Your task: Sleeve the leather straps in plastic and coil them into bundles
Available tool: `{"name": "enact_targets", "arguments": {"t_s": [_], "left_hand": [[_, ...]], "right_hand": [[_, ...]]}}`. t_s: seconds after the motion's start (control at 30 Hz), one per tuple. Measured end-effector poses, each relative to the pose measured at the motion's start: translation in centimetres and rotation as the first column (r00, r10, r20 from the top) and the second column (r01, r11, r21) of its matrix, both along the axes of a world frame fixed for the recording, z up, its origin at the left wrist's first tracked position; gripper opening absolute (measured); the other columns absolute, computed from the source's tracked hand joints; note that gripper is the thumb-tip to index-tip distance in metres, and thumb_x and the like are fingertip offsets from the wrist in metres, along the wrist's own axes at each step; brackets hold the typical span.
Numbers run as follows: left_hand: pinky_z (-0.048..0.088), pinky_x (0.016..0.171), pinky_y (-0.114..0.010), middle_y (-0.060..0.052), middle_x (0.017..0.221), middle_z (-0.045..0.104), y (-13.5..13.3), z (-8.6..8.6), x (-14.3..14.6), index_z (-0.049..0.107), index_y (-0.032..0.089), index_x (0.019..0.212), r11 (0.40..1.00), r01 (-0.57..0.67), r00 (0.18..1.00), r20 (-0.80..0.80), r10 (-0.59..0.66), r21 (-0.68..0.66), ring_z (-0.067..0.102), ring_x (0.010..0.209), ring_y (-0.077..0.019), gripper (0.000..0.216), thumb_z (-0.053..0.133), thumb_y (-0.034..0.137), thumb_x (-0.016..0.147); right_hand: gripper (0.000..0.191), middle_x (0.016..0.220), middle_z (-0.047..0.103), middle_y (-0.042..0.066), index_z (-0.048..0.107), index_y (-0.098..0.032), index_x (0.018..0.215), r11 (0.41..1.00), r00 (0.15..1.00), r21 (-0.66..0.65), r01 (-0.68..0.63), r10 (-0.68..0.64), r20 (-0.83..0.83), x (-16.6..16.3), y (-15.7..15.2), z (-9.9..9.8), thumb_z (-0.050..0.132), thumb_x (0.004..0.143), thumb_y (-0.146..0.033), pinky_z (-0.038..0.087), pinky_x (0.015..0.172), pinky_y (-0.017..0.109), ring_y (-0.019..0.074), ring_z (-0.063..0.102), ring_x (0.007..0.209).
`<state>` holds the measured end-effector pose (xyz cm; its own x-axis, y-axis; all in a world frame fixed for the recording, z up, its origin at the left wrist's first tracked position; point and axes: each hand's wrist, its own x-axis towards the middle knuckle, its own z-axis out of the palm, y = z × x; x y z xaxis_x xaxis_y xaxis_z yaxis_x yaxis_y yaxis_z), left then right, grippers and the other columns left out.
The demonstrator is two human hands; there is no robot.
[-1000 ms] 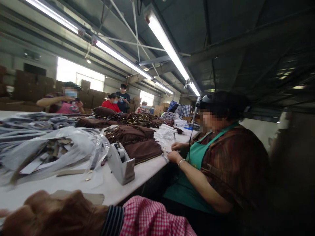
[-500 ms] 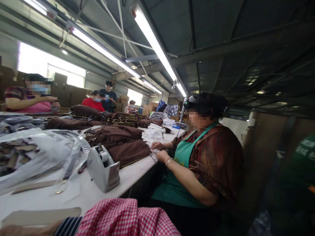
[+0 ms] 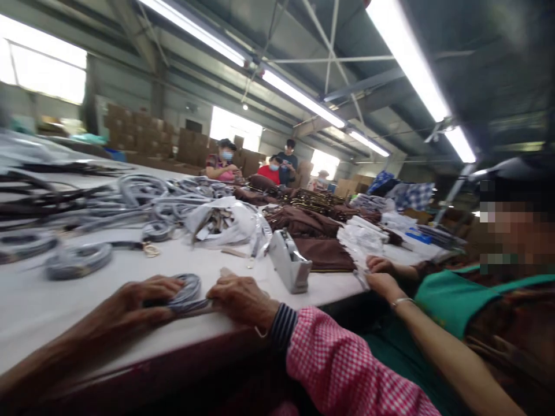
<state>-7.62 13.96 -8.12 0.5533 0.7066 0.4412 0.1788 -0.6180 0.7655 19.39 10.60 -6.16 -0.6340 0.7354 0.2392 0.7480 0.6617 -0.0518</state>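
Observation:
A grey coiled strap rests by the near edge of the white table, in front of me. My left hand is closed around its left side, fingers on top and thumb at the near side. On the other side, my right hand pinches the strap's loose end, fingers pressed together. A small pale piece sticks up behind the right fingers; I cannot make out what it is. Close to my right hand stands a grey tape dispenser.
More grey coiled straps lie to the left and behind. A clear plastic bag of short strips sits beyond. Folded brown cloth items are stacked to the right. A co-worker in a green apron handles clear plastic close by.
My view has swung left and down. Both hands now show on the coiled strap; earlier only part of one hand showed at the bottom left, beside a beige flat piece.

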Motion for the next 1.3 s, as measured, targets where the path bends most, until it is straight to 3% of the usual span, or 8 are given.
{"name": "enact_targets", "arguments": {"t_s": [0.17, 0.4, 0.57, 0.7, 0.9, 1.1, 1.2, 1.3], "left_hand": [[0.046, 0.108, -0.042, -0.008, 0.117, 0.077, 1.4, 1.1, -1.1, 0.083, 0.027, 0.098, 0.986, 0.166, 0.968, -0.187, -0.166, -0.019, 0.062, 0.122, -0.0322, 0.018, 0.076, 0.037, 0.085], [0.042, 0.109, -0.038, -0.005, 0.123, 0.072, 2.2, 2.4, -1.9, 0.08, 0.029, 0.101, 0.981, 0.189, 0.921, -0.354, -0.163, 0.04, 0.052, 0.131, -0.0316, 0.02, 0.074, 0.045, 0.089], [0.042, 0.095, -0.044, -0.008, 0.115, 0.072, 1.2, 3.7, 0.0, 0.077, 0.026, 0.104, 0.974, -0.002, 0.787, -0.601, 0.141, 0.226, 0.057, 0.116, -0.0348, 0.029, 0.072, 0.05, 0.089], [0.038, 0.089, -0.046, -0.008, 0.104, 0.073, -0.5, 3.4, 2.8, 0.075, 0.022, 0.097, 0.915, -0.145, 0.697, -0.618, 0.364, 0.376, 0.056, 0.11, -0.0352, 0.012, 0.068, 0.024, 0.088], [0.042, 0.086, -0.035, -0.005, 0.102, 0.072, 0.6, 2.4, 1.3, 0.074, 0.023, 0.085, 0.969, 0.075, 0.88, -0.473, 0.047, 0.234, 0.059, 0.101, -0.0256, 0.01, 0.064, 0.019, 0.087], [0.043, 0.095, -0.032, -0.002, 0.112, 0.071, 1.9, 4.0, 0.0, 0.075, 0.026, 0.092, 0.971, 0.228, 0.863, -0.477, -0.166, 0.075, 0.058, 0.111, -0.0255, 0.008, 0.067, 0.025, 0.089], [0.044, 0.093, -0.034, -0.004, 0.113, 0.07, 1.4, 4.3, 0.8, 0.073, 0.027, 0.106, 0.983, 0.148, 0.829, -0.555, -0.065, 0.107, 0.059, 0.107, -0.0269, 0.018, 0.066, 0.036, 0.092], [0.043, 0.085, -0.036, -0.006, 0.103, 0.068, 0.5, 3.2, 2.1, 0.071, 0.026, 0.11, 0.969, -0.05, 0.789, -0.585, 0.186, 0.241, 0.059, 0.1, -0.0289, 0.023, 0.066, 0.036, 0.09]], "right_hand": [[0.048, 0.102, 0.076, 0.002, 0.059, -0.03, 0.141, 0.997, 0.997, -0.078, 0.011, -0.017, -0.078, -0.7, 2.8, 1.2, 0.073, 0.095, -0.027, 0.043, 0.076, 0.027, 0.0209, 0.069, 0.093], [0.03, 0.092, 0.075, 0.0, 0.076, -0.032, 0.119, 0.986, 0.999, -0.161, -0.034, 0.03, -0.025, -1.8, 5.0, 2.2, 0.076, 0.091, -0.021, 0.039, 0.072, 0.025, 0.0182, 0.068, 0.087], [0.023, 0.082, 0.073, -0.001, 0.078, -0.031, 0.11, 0.992, 0.998, -0.128, 0.012, -0.02, -0.059, -2.7, 5.0, 1.1, 0.076, 0.089, -0.023, 0.032, 0.066, 0.026, 0.0172, 0.064, 0.077], [0.023, 0.085, 0.073, 0.0, 0.078, -0.029, 0.111, 0.992, 0.997, -0.126, 0.014, -0.024, -0.075, -2.7, 4.7, 0.9, 0.077, 0.088, -0.027, 0.032, 0.065, 0.026, 0.0173, 0.062, 0.076], [0.041, 0.095, 0.072, -0.002, 0.07, -0.033, 0.128, 0.957, 0.989, -0.251, -0.147, 0.137, -0.057, -1.0, 4.9, 2.1, 0.08, 0.089, -0.035, 0.035, 0.067, 0.023, 0.015, 0.062, 0.079], [0.025, 0.096, 0.076, -0.001, 0.077, -0.026, 0.11, 0.962, 0.991, -0.238, -0.131, 0.117, -0.071, -1.7, 5.4, 2.2, 0.084, 0.086, -0.032, 0.035, 0.069, 0.024, 0.0168, 0.066, 0.085], [0.021, 0.092, 0.077, 0.001, 0.078, -0.025, 0.104, 0.976, 0.995, -0.198, -0.088, 0.079, -0.054, -2.6, 5.4, 1.8, 0.083, 0.086, -0.033, 0.033, 0.066, 0.026, 0.0189, 0.068, 0.084], [0.019, 0.091, 0.078, 0.002, 0.078, -0.026, 0.106, 0.983, 0.997, -0.171, -0.068, 0.06, -0.052, -2.8, 5.4, 1.6, 0.081, 0.088, -0.034, 0.033, 0.066, 0.027, 0.02, 0.068, 0.084]]}}
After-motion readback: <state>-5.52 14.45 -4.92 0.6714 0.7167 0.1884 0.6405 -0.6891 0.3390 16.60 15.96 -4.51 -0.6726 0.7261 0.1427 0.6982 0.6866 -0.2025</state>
